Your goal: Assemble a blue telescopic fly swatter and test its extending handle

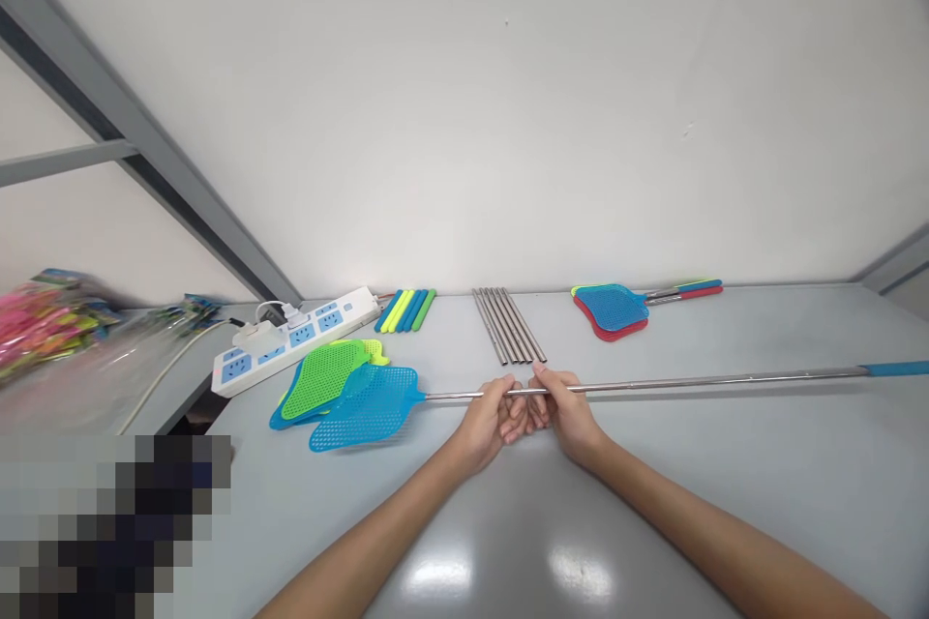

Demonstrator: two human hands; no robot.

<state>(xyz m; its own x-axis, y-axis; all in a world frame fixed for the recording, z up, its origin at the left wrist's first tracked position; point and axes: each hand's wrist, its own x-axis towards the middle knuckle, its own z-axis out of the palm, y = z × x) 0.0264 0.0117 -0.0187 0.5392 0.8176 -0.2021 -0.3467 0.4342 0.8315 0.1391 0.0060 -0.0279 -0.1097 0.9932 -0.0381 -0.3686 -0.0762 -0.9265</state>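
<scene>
A blue fly swatter [369, 409] with a long, extended metal rod lies across both my hands, its head to the left and its blue grip at the right edge of the view. My left hand [490, 426] is closed on the rod between thumb and fingers, nearer the head. Close beside it, my right hand [570, 411] pinches the same rod. Just beyond my hands is a row of several metal tubes [510, 327]. Under and behind the blue head rests a pile of loose swatter heads, a green swatter head [326, 377] on top.
Several coloured handle grips [404, 310] lie by the wall, next to a white power strip [348, 314] with plugs. Swatters with short rods [616, 309] are stacked at the back right. Plastic-bagged colourful items [50, 324] sit at far left. A pixelated patch covers the lower left.
</scene>
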